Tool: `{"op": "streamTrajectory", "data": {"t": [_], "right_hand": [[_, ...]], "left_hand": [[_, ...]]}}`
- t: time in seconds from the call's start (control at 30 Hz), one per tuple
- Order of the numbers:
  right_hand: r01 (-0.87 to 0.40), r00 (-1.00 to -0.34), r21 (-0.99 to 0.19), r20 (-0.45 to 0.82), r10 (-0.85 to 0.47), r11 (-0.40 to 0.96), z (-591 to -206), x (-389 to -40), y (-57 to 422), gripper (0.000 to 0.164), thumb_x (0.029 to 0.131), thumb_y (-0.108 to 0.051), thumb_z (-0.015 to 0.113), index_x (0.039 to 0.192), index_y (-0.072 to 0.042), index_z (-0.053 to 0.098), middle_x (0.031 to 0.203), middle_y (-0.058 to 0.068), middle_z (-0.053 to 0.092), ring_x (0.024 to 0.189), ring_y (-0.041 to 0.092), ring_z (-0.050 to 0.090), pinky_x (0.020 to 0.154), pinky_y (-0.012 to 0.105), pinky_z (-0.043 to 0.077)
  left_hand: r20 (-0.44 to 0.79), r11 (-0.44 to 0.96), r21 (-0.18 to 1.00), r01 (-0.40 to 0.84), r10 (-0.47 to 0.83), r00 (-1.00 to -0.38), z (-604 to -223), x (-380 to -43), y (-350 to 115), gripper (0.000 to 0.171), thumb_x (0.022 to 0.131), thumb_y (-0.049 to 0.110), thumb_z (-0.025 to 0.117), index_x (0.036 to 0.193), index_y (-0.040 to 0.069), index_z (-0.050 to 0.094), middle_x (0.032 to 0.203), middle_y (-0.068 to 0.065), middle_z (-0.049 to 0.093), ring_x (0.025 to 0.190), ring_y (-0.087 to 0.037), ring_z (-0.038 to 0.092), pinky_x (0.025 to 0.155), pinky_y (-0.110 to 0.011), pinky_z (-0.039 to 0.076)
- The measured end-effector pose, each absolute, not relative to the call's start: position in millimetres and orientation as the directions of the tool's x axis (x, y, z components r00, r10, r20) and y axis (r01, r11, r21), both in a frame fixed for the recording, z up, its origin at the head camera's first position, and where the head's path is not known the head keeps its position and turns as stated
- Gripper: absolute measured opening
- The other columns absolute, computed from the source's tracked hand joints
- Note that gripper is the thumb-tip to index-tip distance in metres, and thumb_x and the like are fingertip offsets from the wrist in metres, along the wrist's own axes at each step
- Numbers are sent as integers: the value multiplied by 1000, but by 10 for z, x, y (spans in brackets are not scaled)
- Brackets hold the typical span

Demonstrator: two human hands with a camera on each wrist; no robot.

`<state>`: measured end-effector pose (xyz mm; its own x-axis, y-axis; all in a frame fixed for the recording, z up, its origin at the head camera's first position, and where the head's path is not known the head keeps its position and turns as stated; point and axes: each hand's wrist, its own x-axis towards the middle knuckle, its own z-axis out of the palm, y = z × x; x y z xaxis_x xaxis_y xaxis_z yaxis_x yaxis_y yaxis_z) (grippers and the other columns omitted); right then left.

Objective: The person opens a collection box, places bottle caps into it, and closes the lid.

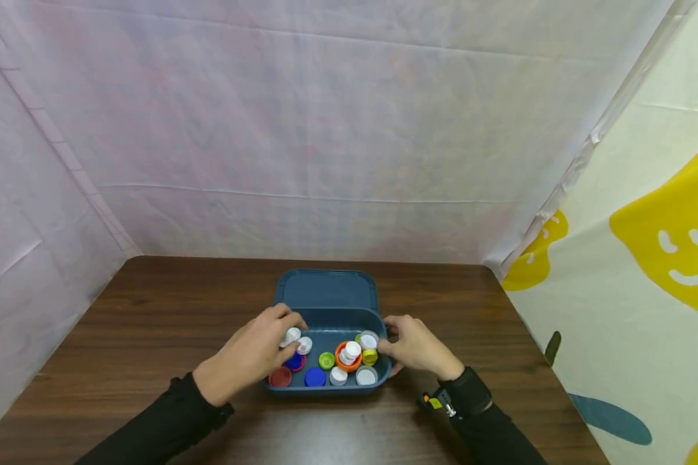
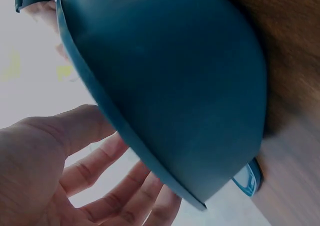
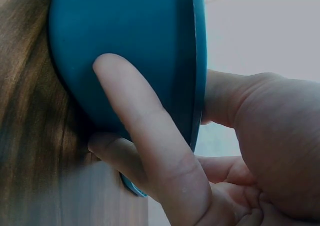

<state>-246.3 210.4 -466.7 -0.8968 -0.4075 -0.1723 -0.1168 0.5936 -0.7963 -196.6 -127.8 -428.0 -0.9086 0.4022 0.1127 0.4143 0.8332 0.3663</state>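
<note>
A dark blue lunch box [image 1: 331, 392] stands on the table with several plastic bottle caps in it. Over its left end is my left hand [image 1: 254, 354], fingers and thumb spread around two white caps [image 1: 304, 345]. The left wrist view shows those fingers reaching past the rim [image 2: 125, 136], their tips hidden behind the wall. At the other end my right hand [image 1: 417, 345] grips the box wall, thumb over the rim and fingers along the outer side [image 3: 145, 105]. Near it an orange cap [image 1: 340, 363] bears white caps [image 1: 352, 350]; blue [image 1: 315, 377], green [image 1: 326, 360] and red caps [image 1: 280, 376] lie around.
Behind the box lies a matching blue lid [image 1: 327, 289]. The brown wooden table [image 1: 169, 323] extends on both sides. Pale cloth [image 1: 302, 129] hangs behind it, and a curtain with yellow figures [image 1: 669, 239] hangs on the right.
</note>
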Motion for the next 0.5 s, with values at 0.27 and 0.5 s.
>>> {"op": "streamTrajectory", "data": {"t": [0.27,0.5], "right_hand": [[-114,-894,-797,-179,-411,594,-4660,-2456,2112,49,105,-10,77,150,9,67,138,30,79,78,23,87,64,41,72],[-108,-892,-798,-185,-412,593,-4654,-2463,2119,48,106,-11,77,150,8,68,139,31,79,79,23,87,65,42,73]], "left_hand": [[177,849,338,406,366,-913,-4283,-1966,-1442,33,102,18,91,133,10,82,133,-12,75,116,-25,73,95,-44,71],[264,857,329,397,320,-910,-4295,-2000,-1690,35,100,13,92,133,7,81,128,-15,76,102,-22,71,82,-40,67]]}}
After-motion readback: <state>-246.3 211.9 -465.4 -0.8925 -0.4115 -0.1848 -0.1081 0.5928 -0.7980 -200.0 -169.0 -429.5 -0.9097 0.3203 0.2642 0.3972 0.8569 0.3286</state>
